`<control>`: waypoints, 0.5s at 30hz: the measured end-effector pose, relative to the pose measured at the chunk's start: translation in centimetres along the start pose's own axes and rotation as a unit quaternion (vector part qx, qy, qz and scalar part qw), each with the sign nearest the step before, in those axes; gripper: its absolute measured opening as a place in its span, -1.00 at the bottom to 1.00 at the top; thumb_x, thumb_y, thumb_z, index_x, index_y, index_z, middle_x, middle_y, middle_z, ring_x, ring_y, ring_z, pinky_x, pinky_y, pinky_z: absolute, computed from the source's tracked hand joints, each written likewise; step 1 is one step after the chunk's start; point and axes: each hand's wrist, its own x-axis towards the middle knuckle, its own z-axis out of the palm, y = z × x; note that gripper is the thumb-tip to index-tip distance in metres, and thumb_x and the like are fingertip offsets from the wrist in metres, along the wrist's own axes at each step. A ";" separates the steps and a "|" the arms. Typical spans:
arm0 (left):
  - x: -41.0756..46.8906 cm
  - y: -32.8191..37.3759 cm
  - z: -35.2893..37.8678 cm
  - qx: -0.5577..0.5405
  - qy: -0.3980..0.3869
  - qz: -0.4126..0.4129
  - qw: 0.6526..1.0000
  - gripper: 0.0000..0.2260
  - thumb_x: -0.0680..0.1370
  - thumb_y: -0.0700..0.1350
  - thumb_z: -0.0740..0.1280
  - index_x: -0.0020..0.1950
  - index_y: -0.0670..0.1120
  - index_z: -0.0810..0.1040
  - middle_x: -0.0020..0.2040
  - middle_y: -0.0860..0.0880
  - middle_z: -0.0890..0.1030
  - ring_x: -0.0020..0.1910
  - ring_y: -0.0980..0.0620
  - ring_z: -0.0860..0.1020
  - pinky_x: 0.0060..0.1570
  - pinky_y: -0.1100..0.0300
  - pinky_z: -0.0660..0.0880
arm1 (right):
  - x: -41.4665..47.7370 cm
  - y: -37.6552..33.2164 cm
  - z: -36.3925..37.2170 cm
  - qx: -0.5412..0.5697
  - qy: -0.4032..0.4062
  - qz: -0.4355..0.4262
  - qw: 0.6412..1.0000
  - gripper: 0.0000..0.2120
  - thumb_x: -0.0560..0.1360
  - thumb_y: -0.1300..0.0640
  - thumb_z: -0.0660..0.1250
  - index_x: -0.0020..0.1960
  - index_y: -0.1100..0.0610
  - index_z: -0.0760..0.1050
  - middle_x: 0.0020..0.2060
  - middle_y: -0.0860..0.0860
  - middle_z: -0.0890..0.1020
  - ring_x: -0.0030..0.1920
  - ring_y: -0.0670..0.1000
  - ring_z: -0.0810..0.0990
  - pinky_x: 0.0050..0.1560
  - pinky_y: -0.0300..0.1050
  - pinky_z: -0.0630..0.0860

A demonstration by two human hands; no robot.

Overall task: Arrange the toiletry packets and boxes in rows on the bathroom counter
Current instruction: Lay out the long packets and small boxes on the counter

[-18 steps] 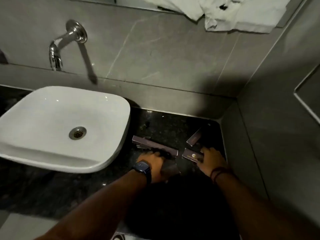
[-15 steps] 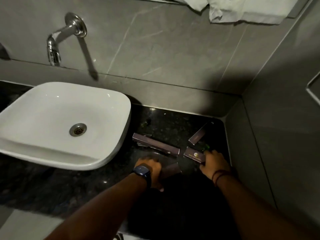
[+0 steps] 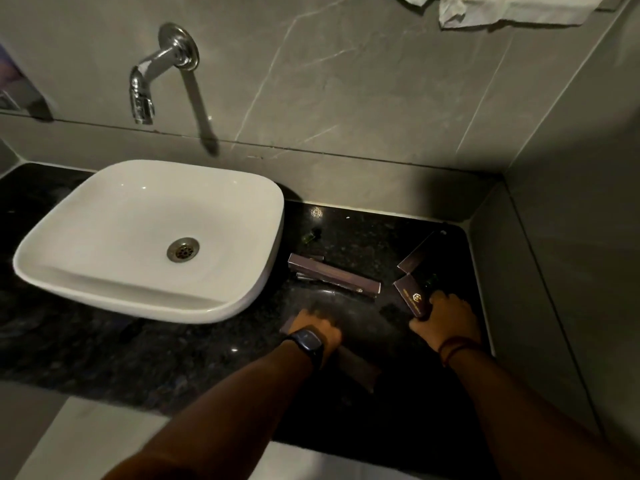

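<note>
On the black stone counter (image 3: 349, 233), right of the basin, lie dark purple toiletry boxes. A long box (image 3: 334, 277) rests at a slant in the middle, with another partly under it. A slim box (image 3: 415, 256) lies tilted at the back right. My right hand (image 3: 446, 322) is shut on a small box with a gold logo (image 3: 412, 297). My left hand (image 3: 317, 329), with a dark watch on the wrist, grips a flat purple box (image 3: 360, 370) that sticks out below the hand toward the front edge.
A white vessel basin (image 3: 149, 299) fills the left of the counter under a chrome wall spout (image 3: 152, 76). Grey tiled walls close the back and the right side. A white towel (image 3: 502, 10) hangs at the top. A small green bit (image 3: 310, 237) lies behind the boxes.
My left hand has pulled back toward the front edge with its flat box. My right hand has turned the small logo box more upright. The view has dropped lower.
</note>
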 end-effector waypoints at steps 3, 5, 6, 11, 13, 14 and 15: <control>-2.0 -0.7 0.6 0.067 0.059 0.049 0.995 -0.70 0.59 -0.16 0.19 0.31 -0.14 0.45 0.31 -0.16 0.47 0.24 -0.27 0.41 0.29 -0.25 0.27 | -3.2 -2.5 -0.1 0.101 0.002 0.028 0.995 -0.52 0.22 -0.03 0.49 0.03 0.17 0.50 0.01 0.18 0.57 0.01 0.25 0.58 0.00 0.04 0.57; -3.7 -1.8 1.3 0.114 0.124 0.097 0.981 -0.80 0.54 -0.09 0.29 0.13 -0.03 0.60 0.11 -0.04 0.62 0.05 -0.17 0.55 0.21 -0.17 0.44 | -5.3 -4.5 0.7 0.136 -0.008 0.039 0.990 -0.53 0.20 -0.03 0.52 0.02 0.16 0.52 0.01 0.18 0.60 0.02 0.23 0.61 -0.01 0.00 0.56; -4.4 -2.4 1.6 0.142 0.144 0.114 0.973 -0.85 0.44 -0.02 0.40 -0.02 0.03 0.66 -0.05 0.05 0.67 -0.10 -0.07 0.62 0.08 -0.07 0.56 | -6.4 -5.5 1.4 0.144 -0.021 0.043 0.988 -0.53 0.20 -0.04 0.53 0.01 0.15 0.53 0.01 0.17 0.62 0.03 0.20 0.62 -0.01 -0.02 0.56; -5.4 -4.6 3.8 0.167 0.166 0.145 0.961 -0.89 0.41 0.01 0.43 -0.10 0.06 0.67 -0.12 0.09 0.68 -0.16 -0.02 0.62 -0.12 0.10 0.60 | -10.0 -9.5 5.4 0.164 -0.075 0.082 0.980 -0.56 0.22 -0.11 0.50 -0.01 0.12 0.59 -0.03 0.14 0.69 -0.01 0.16 0.67 -0.08 -0.12 0.59; -5.2 -4.8 4.8 0.130 0.139 0.155 0.969 -0.81 0.56 -0.09 0.24 0.11 -0.02 0.59 0.10 -0.02 0.62 0.05 -0.15 0.55 0.04 -0.01 0.53 | -10.5 -10.3 6.5 0.160 -0.086 0.088 0.979 -0.58 0.24 -0.10 0.48 -0.02 0.13 0.60 -0.04 0.14 0.70 -0.02 0.17 0.68 -0.10 -0.12 0.59; -5.2 -4.8 5.1 0.116 0.145 0.151 0.971 -0.78 0.58 -0.11 0.19 0.15 -0.03 0.57 0.15 -0.04 0.60 0.10 -0.16 0.53 0.07 -0.02 0.51 | -10.6 -10.4 6.9 0.155 -0.089 0.088 0.980 -0.58 0.25 -0.10 0.48 -0.02 0.14 0.60 -0.04 0.14 0.70 -0.01 0.17 0.68 -0.10 -0.12 0.59; -5.2 -4.8 5.2 0.114 0.152 0.138 0.972 -0.77 0.59 -0.09 0.18 0.17 -0.02 0.56 0.17 -0.03 0.59 0.12 -0.15 0.52 0.07 -0.01 0.51 | -10.7 -10.4 7.3 0.150 -0.092 0.088 0.980 -0.58 0.25 -0.11 0.49 -0.01 0.14 0.59 -0.03 0.15 0.70 -0.01 0.18 0.68 -0.09 -0.11 0.59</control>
